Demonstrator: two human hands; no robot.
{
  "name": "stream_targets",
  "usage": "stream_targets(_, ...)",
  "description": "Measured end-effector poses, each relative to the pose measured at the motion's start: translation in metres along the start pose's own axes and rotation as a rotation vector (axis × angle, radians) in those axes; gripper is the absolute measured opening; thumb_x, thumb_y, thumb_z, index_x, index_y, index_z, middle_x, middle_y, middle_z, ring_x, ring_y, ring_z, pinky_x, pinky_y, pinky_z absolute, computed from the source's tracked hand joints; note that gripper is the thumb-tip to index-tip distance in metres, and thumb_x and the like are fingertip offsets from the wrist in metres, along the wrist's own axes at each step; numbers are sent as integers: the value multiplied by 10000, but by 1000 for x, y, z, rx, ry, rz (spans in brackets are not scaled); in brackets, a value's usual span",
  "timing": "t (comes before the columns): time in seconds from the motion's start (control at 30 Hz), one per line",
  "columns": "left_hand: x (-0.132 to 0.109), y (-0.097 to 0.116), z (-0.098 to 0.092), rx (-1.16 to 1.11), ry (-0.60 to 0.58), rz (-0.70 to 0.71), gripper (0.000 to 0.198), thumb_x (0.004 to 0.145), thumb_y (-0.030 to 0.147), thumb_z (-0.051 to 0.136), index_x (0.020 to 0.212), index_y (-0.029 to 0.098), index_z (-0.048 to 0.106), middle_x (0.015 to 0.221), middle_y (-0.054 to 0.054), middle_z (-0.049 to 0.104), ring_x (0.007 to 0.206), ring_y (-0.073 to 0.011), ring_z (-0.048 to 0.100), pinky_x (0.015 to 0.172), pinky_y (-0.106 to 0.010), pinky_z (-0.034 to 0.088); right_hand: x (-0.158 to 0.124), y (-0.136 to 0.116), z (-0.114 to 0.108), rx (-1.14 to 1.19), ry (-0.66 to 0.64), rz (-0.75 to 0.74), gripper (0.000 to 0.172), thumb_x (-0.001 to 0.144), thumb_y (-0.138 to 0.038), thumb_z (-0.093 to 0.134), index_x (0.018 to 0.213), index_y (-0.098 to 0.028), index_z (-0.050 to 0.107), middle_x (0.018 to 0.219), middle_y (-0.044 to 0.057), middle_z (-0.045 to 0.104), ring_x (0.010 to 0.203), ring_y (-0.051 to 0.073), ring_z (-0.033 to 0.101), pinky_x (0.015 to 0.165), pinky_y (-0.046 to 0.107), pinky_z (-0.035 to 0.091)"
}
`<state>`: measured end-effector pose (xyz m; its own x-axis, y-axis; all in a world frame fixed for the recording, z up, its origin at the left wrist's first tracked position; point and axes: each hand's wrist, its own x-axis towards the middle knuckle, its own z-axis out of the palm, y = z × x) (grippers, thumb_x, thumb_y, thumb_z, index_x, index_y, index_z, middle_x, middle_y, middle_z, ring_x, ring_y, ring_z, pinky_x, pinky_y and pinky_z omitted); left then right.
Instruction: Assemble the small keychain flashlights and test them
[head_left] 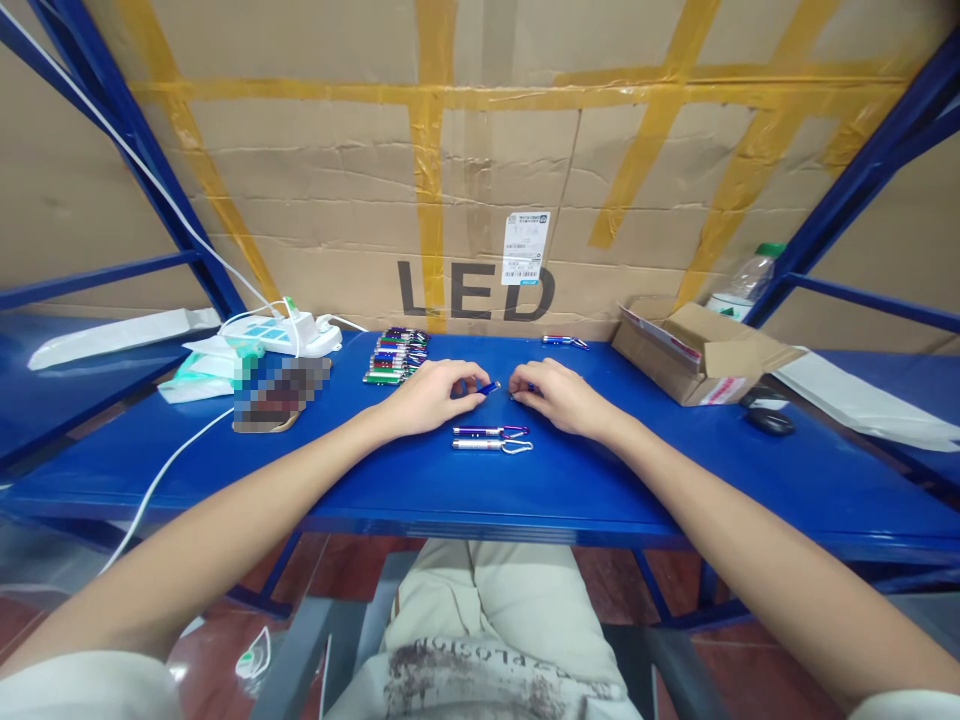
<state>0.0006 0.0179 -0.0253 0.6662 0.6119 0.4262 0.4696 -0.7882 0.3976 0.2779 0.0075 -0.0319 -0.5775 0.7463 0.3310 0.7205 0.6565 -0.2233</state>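
My left hand [431, 397] is closed, with thumb and fingers pinching a small blue keychain flashlight [490, 387] whose end points right. Just across a narrow gap, my right hand [559, 395] has its fingertips pressed together. A tiny shiny bit shows at those fingertips, too small to name. Below the hands lie a purple keychain flashlight [477, 432] and a silver one [477, 445], side by side, their carabiner clips to the right. Left of my left hand sits a stack of several such flashlights [388, 366] in mixed colours.
Another flashlight [556, 341] lies at the back of the blue table [570, 490]. An open cardboard box [694, 360], a black mouse [770, 421] and a bottle [750, 278] are right. A white power strip [300, 333], its cable and a blurred-out object [281, 395] are left.
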Motion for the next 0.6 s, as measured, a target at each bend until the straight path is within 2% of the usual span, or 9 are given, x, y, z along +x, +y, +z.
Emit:
stream_targets(0.13,0,1,-1,3,-6,-9,217,1034,350,685,1199,231,761,1086,-37,805,941,-211,734,877,-342,545,0,-4,-2,101,51,44,80,1038,-251,621,984,-237,678,1015,69,745,942,259,639,884,390,471)
stream_targets(0.33,0,3,-2,-15,-16,-20,213,1028,351,684,1185,231,763,1051,-37,802,918,-208,724,857,-339,536,3,-14,-3,538,211,82,173,1014,-400,667,1012,-228,684,959,36,744,845,214,653,792,354,506)
stream_targets(0.43,0,4,-2,-22,-10,-12,222,1037,356,668,1194,230,760,1074,-45,801,917,-208,716,868,-348,536,3,-19,-5,590,213,77,213,991,-436,699,998,-223,698,953,37,750,852,214,659,801,357,516)
stream_targets(0.6,0,6,-2,-37,-8,-2,219,1040,358,667,1192,230,758,1061,-43,788,902,-206,705,871,-361,543,1,-23,-6,550,192,78,215,997,-436,683,998,-222,703,952,39,753,853,217,661,802,363,522)
